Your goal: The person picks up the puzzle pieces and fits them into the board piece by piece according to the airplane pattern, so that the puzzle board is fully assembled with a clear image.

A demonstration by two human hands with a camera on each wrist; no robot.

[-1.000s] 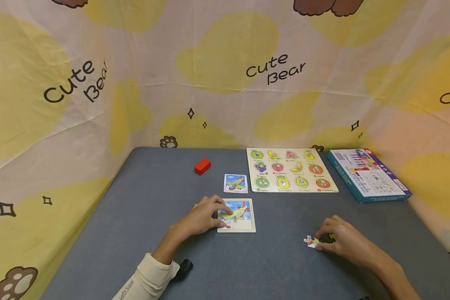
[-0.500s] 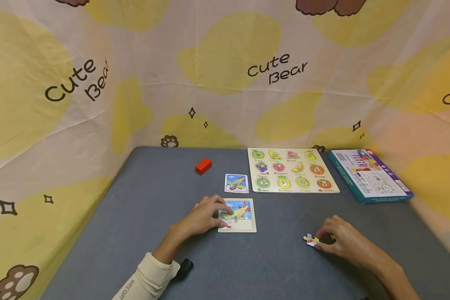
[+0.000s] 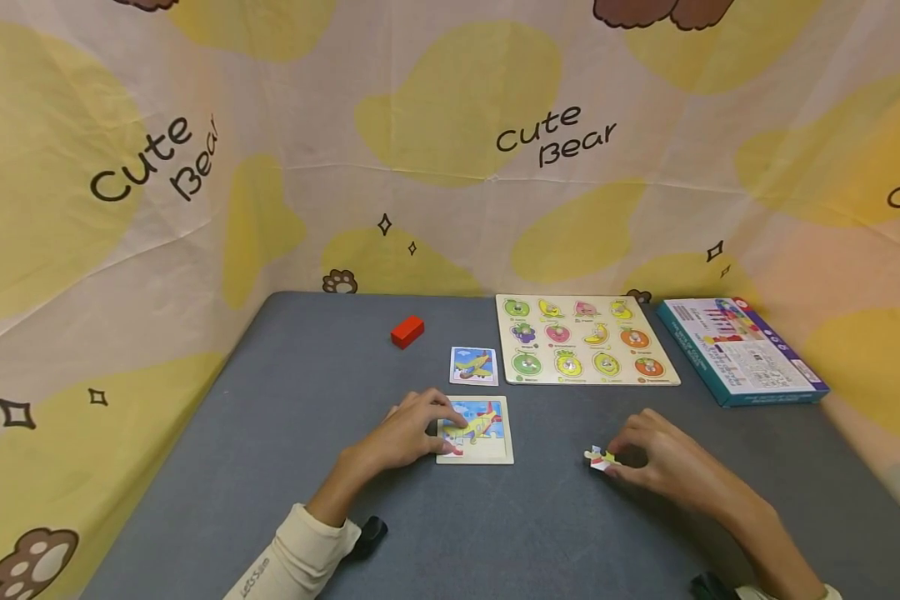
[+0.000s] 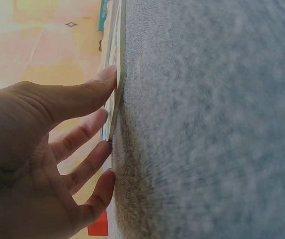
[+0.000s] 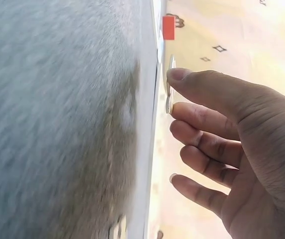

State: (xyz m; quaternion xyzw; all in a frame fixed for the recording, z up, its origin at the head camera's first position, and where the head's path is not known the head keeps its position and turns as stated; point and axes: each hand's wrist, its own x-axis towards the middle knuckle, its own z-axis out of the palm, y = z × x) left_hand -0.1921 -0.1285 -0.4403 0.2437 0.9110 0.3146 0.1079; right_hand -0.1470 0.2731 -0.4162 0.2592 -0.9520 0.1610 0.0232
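Observation:
A small wooden puzzle tray (image 3: 509,433) with a yellow airplane picture lies in the middle of the table; its lower right part shows bare wood. My left hand (image 3: 412,429) rests on the tray's left side, thumb and fingertips touching it, fingers loosely extended. In the left wrist view, the tray's edge (image 4: 121,55) runs past my thumb. To the right of the tray, my right hand (image 3: 671,458) pinches a jigsaw puzzle piece (image 3: 598,458) between thumb and index finger. The right wrist view shows the piece (image 5: 170,97) edge-on above the table, other fingers spread loosely.
Behind the tray lies an airplane picture card (image 3: 473,367). A fruit puzzle board (image 3: 587,350) and a teal-edged box (image 3: 742,354) sit at the back right, a red block (image 3: 407,332) at the back left. Small pale pieces (image 5: 116,229) lie below my right hand.
My right hand has moved left and away from me, carrying the puzzle piece nearer the tray. My left hand stays where it was on the tray.

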